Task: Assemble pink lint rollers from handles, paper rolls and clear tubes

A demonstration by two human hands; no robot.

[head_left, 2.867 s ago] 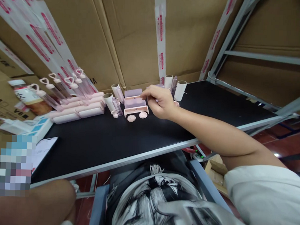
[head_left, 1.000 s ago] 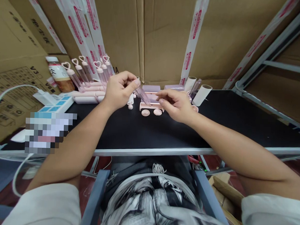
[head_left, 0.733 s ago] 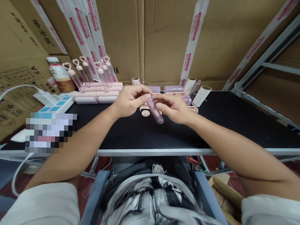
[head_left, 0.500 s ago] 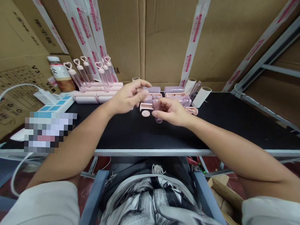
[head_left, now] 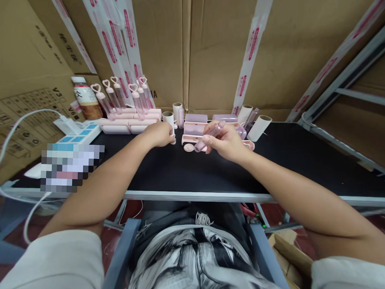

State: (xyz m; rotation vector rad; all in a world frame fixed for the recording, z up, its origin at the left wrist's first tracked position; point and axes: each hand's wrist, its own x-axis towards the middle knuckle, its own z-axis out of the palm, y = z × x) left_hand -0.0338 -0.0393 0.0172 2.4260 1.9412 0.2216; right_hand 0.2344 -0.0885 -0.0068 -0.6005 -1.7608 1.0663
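A: Where's your tube [head_left: 213,131], and what holds it?

B: It's over the front of the pink case [head_left: 195,138], slanted, between the thumb and fingers of your right hand [head_left: 226,141]. Your left hand [head_left: 159,134] is down by a small pink part [head_left: 173,141] beside a roll [head_left: 168,117]; I can't tell whether those fingers have closed on it.

A: What could go wrong for you?

B: The tube looks smooth and slick, so a loose pinch could let it slide. Its low end could nudge the flat disc [head_left: 189,147] below. Your left knuckles could tip the roll, which stands on a narrow base.

A: And the materials around you?

B: Clear, pink-tinted plastic for the tube, glossy by the look of it; matt pink for the case; paper-like white for the roll; flat black for the bench [head_left: 172,173].
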